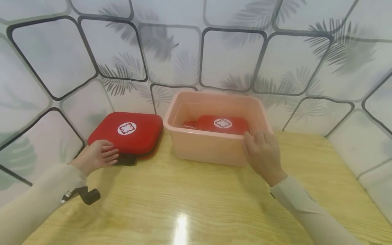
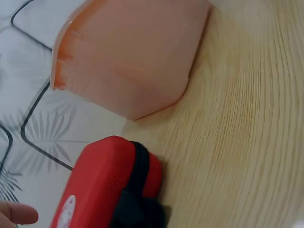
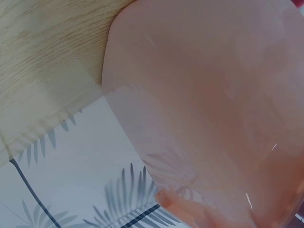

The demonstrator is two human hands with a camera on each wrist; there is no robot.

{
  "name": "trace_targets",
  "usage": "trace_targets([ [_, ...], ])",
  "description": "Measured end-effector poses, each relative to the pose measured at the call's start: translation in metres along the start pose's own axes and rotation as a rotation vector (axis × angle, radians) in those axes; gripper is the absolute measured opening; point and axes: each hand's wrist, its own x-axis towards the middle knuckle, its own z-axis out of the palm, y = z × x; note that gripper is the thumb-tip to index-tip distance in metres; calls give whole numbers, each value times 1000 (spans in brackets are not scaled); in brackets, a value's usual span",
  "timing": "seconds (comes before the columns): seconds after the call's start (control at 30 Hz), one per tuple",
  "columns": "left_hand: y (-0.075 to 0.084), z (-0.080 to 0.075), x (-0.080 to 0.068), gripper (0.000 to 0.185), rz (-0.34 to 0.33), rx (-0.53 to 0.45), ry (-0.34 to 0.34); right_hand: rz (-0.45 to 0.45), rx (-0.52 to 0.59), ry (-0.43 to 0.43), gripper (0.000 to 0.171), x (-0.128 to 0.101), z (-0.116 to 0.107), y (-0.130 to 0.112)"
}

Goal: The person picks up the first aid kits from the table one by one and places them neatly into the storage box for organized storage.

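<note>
A red first-aid case (image 1: 134,136) with a white round emblem lies at the left, a black strap at its front. My left hand (image 1: 99,154) is over its front left edge with fingers loosely bent and nothing in them; in the left wrist view one fingertip (image 2: 21,213) shows beside the case (image 2: 102,180). To the right stands a pink plastic bin (image 1: 205,146), holding another red first-aid case (image 1: 225,124) with the same emblem. My right hand (image 1: 263,153) grips the bin's rim at the front right corner. The bin's wall (image 3: 199,95) fills most of the right wrist view.
A smaller red item (image 1: 190,125) with white on it lies in the bin, left of the case there. Everything stands on a light wooden table (image 1: 153,200). A wall (image 1: 171,51) with a leaf pattern closes off the back and sides.
</note>
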Motion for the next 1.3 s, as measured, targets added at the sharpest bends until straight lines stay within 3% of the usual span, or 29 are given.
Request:
trace_targets([
  [0.13,-6,-1,5,73,-106,-332,37,4,-4,4,26,-1,0,0],
  [0.27,-9,0,8,76,-145,-461,77,9,0,2,27,-2,0,0],
  [0.6,-11,6,11,68,-144,-546,17,2,-3,19,26,-3,1,1],
  [0.83,-9,4,17,22,-61,-483,-12,-5,-7,40,26,-3,2,2],
  [0.93,-8,4,18,17,-43,-462,-3,-5,-4,43,26,-3,2,1],
  [1.07,-7,8,20,19,-50,-467,41,-8,1,47,25,-3,2,1],
  [1.3,-5,12,22,40,-142,-547,118,-5,8,29,28,-4,2,0],
])
